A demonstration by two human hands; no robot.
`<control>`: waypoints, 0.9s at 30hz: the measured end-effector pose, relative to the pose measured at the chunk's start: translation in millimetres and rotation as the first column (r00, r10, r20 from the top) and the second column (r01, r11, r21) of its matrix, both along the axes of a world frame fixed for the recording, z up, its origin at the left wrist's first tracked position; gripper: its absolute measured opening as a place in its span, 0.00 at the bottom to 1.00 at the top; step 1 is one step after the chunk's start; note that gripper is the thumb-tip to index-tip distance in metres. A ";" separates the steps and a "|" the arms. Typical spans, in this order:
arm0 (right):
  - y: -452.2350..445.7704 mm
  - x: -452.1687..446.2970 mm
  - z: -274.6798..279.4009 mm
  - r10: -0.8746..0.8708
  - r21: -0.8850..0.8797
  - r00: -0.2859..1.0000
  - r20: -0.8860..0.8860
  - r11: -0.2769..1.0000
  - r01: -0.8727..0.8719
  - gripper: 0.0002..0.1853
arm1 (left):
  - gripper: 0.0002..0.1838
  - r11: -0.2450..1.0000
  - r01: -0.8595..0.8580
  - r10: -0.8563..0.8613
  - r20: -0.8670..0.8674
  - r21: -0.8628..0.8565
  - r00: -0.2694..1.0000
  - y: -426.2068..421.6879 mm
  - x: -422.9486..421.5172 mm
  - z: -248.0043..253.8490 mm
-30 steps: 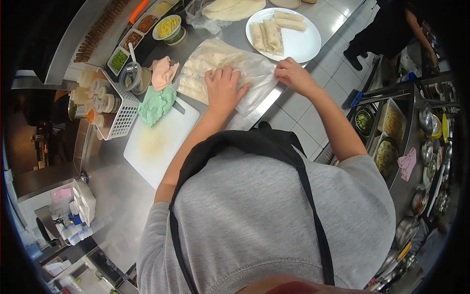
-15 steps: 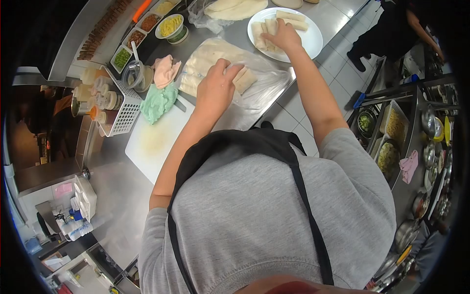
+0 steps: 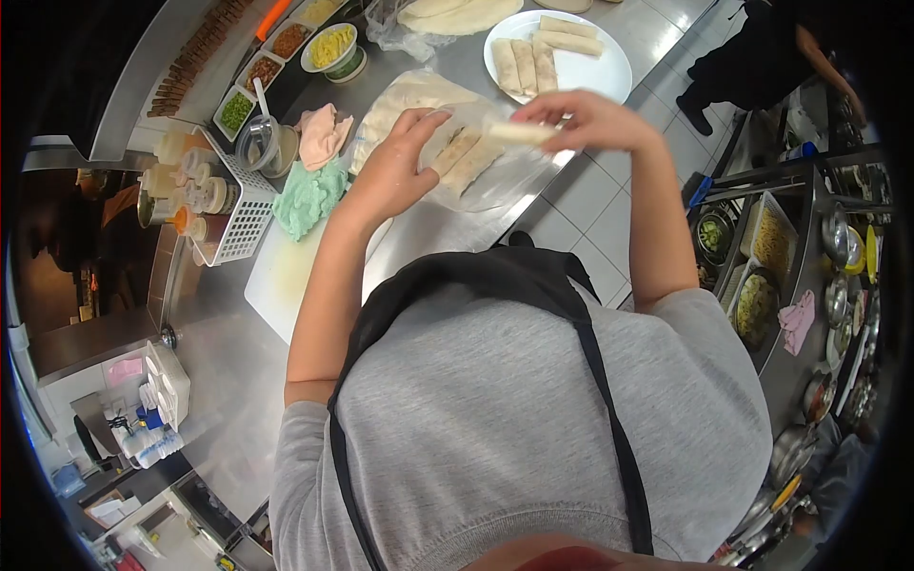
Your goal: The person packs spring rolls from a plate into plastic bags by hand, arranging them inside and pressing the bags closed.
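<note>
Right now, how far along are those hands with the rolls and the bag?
Partway, it seems. Done: some bagged rolls show through the clear bag. In hand: the right hand holds a single roll, blurred, over the bag, while the left hand is at its mouth. Probably left: five loose rolls on the plate.

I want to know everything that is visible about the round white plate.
The white plate, smooth and glossy, possibly ceramic, sits face up on the metal counter, near its edge. Five pale rolls lie on it: three side by side, two beyond. The right hand overlaps its near rim in view; contact is unclear.
</note>
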State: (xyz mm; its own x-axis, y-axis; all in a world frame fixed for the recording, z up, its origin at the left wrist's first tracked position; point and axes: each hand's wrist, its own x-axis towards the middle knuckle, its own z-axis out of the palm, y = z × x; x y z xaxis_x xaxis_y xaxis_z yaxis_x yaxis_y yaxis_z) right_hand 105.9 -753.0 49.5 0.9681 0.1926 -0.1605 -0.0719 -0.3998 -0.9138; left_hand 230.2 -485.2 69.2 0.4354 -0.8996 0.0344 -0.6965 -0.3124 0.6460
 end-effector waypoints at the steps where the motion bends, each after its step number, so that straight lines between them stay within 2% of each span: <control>1: 19.8 -1.6 2.3 0.013 -0.086 0.999 0.047 0.996 -0.009 0.24 | 0.38 1.000 0.007 -0.007 -0.084 0.010 0.996 0.8 -1.5 5.2; 2: 36.4 -1.0 1.0 0.029 -0.172 0.995 0.092 0.985 -0.013 0.25 | 0.38 1.000 0.007 -0.006 -0.085 0.011 0.996 0.8 -3.9 9.1; 3: 48.6 1.5 -15.0 0.020 -0.284 0.953 0.301 0.956 0.069 0.23 | 0.38 1.000 0.020 -0.019 -0.112 0.008 0.993 -0.3 -7.4 12.2; 4: 59.5 2.5 -18.9 0.020 -0.283 0.954 0.301 0.957 0.069 0.23 | 0.39 0.999 0.033 -0.032 -0.140 0.006 0.990 -1.6 -10.7 13.2; 6: 81.3 3.0 -19.1 0.123 -0.638 0.941 0.317 0.761 0.116 0.21 | 0.39 0.999 0.044 -0.045 -0.124 -0.012 0.991 -4.7 -14.6 10.9; 7: 91.2 1.2 -11.4 0.122 -0.659 0.951 0.284 0.745 0.101 0.16 | 0.39 0.998 0.053 -0.056 -0.109 -0.030 0.992 -5.4 -15.4 10.3; 8: 97.7 4.0 -11.6 0.122 -0.658 0.950 0.286 0.746 0.102 0.16 | 0.39 0.998 0.052 -0.054 -0.107 -0.029 0.993 -5.7 -16.1 10.5; 11: 107.0 14.8 -35.4 0.162 -0.654 0.849 0.504 0.714 0.252 0.10 | 0.39 0.997 0.071 -0.073 -0.132 -0.020 0.989 -8.6 -18.8 8.7; 12: 105.1 21.8 -45.4 0.158 -0.655 0.850 0.503 0.712 0.255 0.10 | 0.40 0.996 0.078 -0.082 -0.134 -0.029 0.988 -9.2 -19.4 7.6; 14: 100.9 33.7 -59.6 0.298 -0.670 0.737 0.606 0.692 0.270 0.10 | 0.40 0.995 0.089 -0.093 -0.131 -0.040 0.987 -10.9 -19.4 6.5; 17: 94.6 36.5 -77.8 0.263 -0.606 0.670 0.694 0.716 0.348 0.08 | 0.40 0.995 0.085 -0.090 -0.136 -0.048 0.987 -10.4 -19.2 6.2; 18: 91.4 31.0 -66.8 0.266 -0.607 0.667 0.696 0.714 0.348 0.08 | 0.40 0.997 0.070 -0.074 -0.145 -0.031 0.987 -8.9 -19.0 7.3; 19: 88.1 18.8 -44.6 0.139 -0.443 0.777 0.614 0.875 0.194 0.08 | 0.40 0.998 0.053 -0.055 -0.156 -0.013 0.986 -7.5 -18.0 7.8; 20: 80.8 9.7 -24.3 0.047 -0.217 0.875 0.481 0.974 0.067 0.07 | 0.40 0.999 0.048 -0.050 -0.155 -0.014 0.987 -6.3 -16.1 7.7; 21: 65.2 6.5 -10.8 0.000 0.063 0.946 0.323 0.998 -0.021 0.07 | 0.40 0.999 0.032 -0.034 -0.154 -0.013 0.987 -4.9 -14.5 7.3; 22: 50.6 8.5 -9.4 -0.164 0.204 0.952 0.260 0.973 0.112 0.07 | 0.40 1.000 0.017 -0.019 -0.155 -0.012 0.988 -3.7 -13.7 6.7; 23: 31.7 15.7 -7.2 -0.325 -0.020 0.852 0.410 0.931 0.365 0.07 | 0.40 1.000 0.014 -0.015 -0.159 -0.011 0.987 -3.1 -13.3 6.7; 24: 8.5 30.2 -25.3 -0.531 -0.101 0.729 0.432 0.775 0.624 0.11 | 0.40 1.000 0.001 -0.003 -0.160 -0.016 0.987 -3.3 -12.8 7.5; 25: -10.9 42.2 -25.7 -0.636 -0.306 0.684 0.357 0.613 0.729 0.23 | 0.40 1.000 -0.010 0.006 -0.162 -0.019 0.987 -3.4 -13.5 7.5; 26: -22.8 53.5 -42.2 -0.638 -0.308 0.684 0.354 0.611 0.729 0.23 | 0.40 1.000 -0.007 0.004 -0.164 -0.018 0.986 -3.8 -15.2 6.9; 27: -31.7 66.1 -66.9 -0.664 -0.457 0.671 0.329 0.510 0.729 0.29 | 0.39 1.000 0.003 -0.005 -0.151 -0.019 0.988 -5.5 -15.4 7.4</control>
State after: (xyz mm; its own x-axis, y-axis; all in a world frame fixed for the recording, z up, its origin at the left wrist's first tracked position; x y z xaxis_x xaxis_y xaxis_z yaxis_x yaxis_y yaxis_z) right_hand 172.0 -784.6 -17.4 0.7682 -0.6327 0.0979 -0.4637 -0.6553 -0.5963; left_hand 214.8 -490.7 76.6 0.4333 -0.9011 -0.0148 -0.5916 -0.2968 0.7497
